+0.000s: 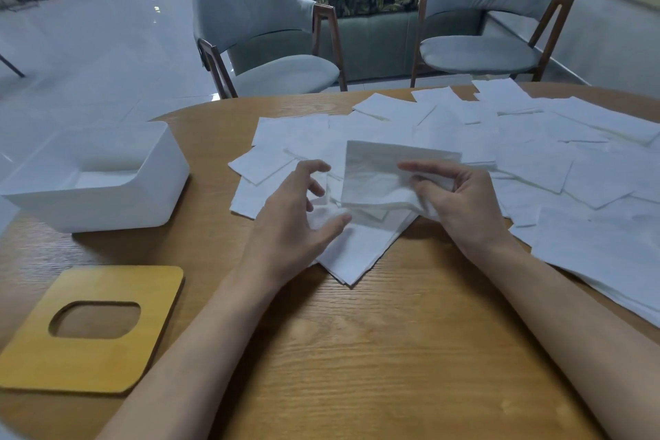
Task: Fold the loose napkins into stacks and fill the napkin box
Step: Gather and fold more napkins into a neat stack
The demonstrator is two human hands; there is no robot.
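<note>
At frame centre, my right hand (453, 196) pinched a thin, limp napkin (389, 171) by its right edge, a gentle hold for paper I judged easily torn. My left hand (296, 211) hovered loose-fingered, holding nothing. More loose napkins (535, 161) littered the wooden tabletop (393, 350); the white napkin box (118, 205) sat at left, grey chairs (250, 11) behind.

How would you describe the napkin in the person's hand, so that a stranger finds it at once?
On the wooden table, loose napkins cover the far right part. At their near edge the right hand pinches one napkin. Unlike the flat ones around it, it is raised off the table.
</note>
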